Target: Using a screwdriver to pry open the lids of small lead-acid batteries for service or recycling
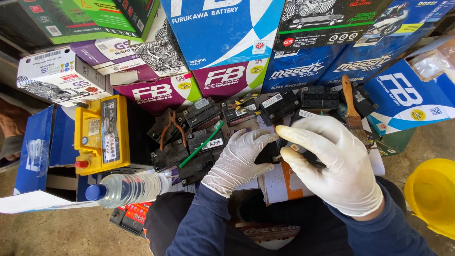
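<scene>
Both my hands wear white gloves and blue sleeves. My left hand (pixel 239 159) rests on a small black battery (pixel 269 152), steadying its left side. My right hand (pixel 332 159) lies over the same battery, with thumb and forefinger pinched at a small part on its top near the middle. The battery is mostly hidden under my hands. It sits on a white and orange sheet (pixel 284 182) across my lap.
Several small black batteries (pixel 204 114) lie ahead with a green toothbrush (pixel 201 143), orange-handled pliers (pixel 171 125) and a wooden paintbrush (pixel 351 111). A yellow battery (pixel 102 133) and a blue-capped clear bottle (pixel 128 188) sit left. Coloured battery boxes (pixel 227 33) stack behind; a yellow bucket (pixel 433 194) stands right.
</scene>
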